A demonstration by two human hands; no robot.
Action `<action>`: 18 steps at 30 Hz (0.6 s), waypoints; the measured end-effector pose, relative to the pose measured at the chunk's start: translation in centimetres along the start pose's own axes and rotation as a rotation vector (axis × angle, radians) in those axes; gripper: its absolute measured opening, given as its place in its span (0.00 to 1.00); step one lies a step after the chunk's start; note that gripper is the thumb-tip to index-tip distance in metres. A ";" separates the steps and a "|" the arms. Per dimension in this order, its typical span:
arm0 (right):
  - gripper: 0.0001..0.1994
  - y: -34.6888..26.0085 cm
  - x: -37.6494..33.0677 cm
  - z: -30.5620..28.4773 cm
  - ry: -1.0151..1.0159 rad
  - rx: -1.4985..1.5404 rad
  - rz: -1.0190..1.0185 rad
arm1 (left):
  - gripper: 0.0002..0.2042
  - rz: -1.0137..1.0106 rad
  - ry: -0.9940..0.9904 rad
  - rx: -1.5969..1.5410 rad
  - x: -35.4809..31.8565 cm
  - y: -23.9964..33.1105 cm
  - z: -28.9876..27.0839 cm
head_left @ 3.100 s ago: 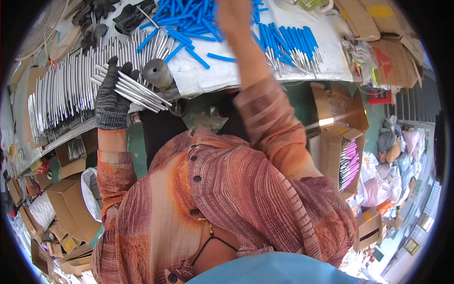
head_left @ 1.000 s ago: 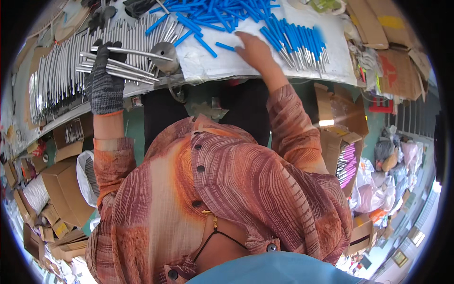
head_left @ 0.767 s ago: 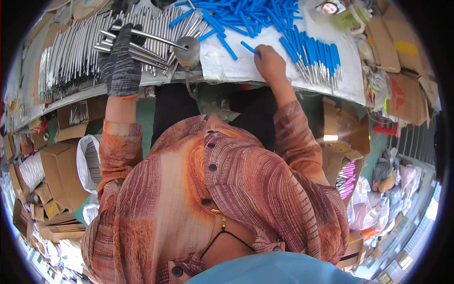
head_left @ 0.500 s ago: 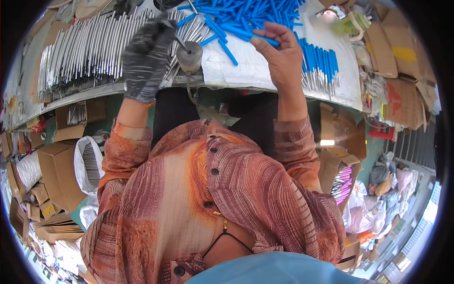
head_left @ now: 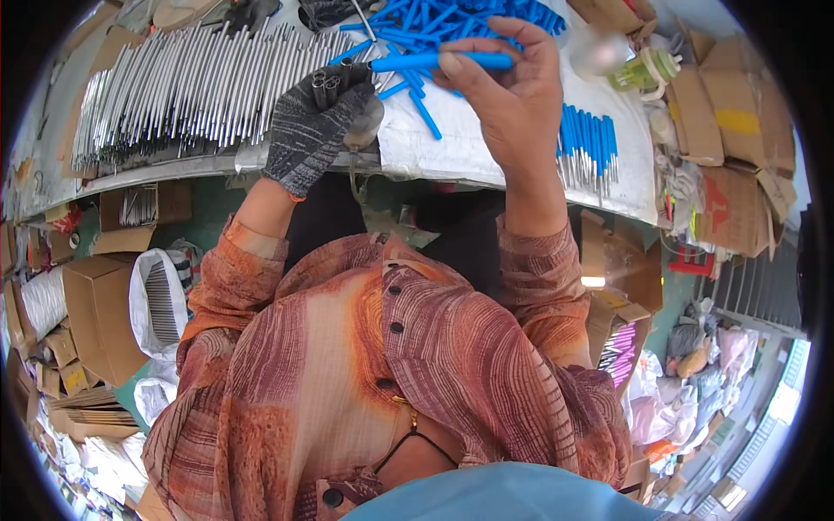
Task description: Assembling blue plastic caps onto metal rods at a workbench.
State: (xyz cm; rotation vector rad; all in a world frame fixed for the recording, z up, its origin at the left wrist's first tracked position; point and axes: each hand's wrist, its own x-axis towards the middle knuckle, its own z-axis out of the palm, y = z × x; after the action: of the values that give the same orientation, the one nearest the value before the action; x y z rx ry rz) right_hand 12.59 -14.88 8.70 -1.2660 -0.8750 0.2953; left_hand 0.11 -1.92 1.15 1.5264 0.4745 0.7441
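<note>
My left hand [head_left: 314,130], in a dark knitted glove, grips a bundle of thin metal tubes [head_left: 332,80] whose open ends face the camera. My bare right hand [head_left: 512,91] pinches a blue plastic sleeve [head_left: 439,62] held level, its left end meeting the tube bundle. Both hands are raised in front of the workbench [head_left: 452,152], close together. A heap of more blue sleeves [head_left: 434,17] lies on the white sheet behind them.
Rows of metal tubes [head_left: 191,82] cover the left of the bench. Blue-handled finished pieces [head_left: 586,148] line its right edge. Cardboard boxes [head_left: 100,313] and a white bag of rods [head_left: 156,300] stand on the floor at left; more cartons [head_left: 738,130] pile up at right.
My right hand picked a blue sleeve off the heap and brought it back toward me. My left hand swung the tube bundle in from the left, and the two hands came together.
</note>
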 end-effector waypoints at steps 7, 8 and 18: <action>0.11 -0.3 2.1 3.2 -0.286 -0.614 -0.503 | 0.10 -0.037 -0.164 0.053 0.7 -0.3 -2.4; 0.11 -0.2 2.5 3.1 -0.287 -0.612 -0.504 | 0.10 -0.109 -0.211 0.019 0.9 -0.3 -2.7; 0.17 5.5 0.8 4.7 -0.404 -0.009 -0.016 | 0.18 -0.418 0.141 -0.706 1.7 -1.9 -5.7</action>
State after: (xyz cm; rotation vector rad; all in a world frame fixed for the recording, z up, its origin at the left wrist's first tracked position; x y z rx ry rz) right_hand 11.27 -9.34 4.17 -1.2263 -1.2295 0.5478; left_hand -2.39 3.50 -0.52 0.6890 0.5404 0.5994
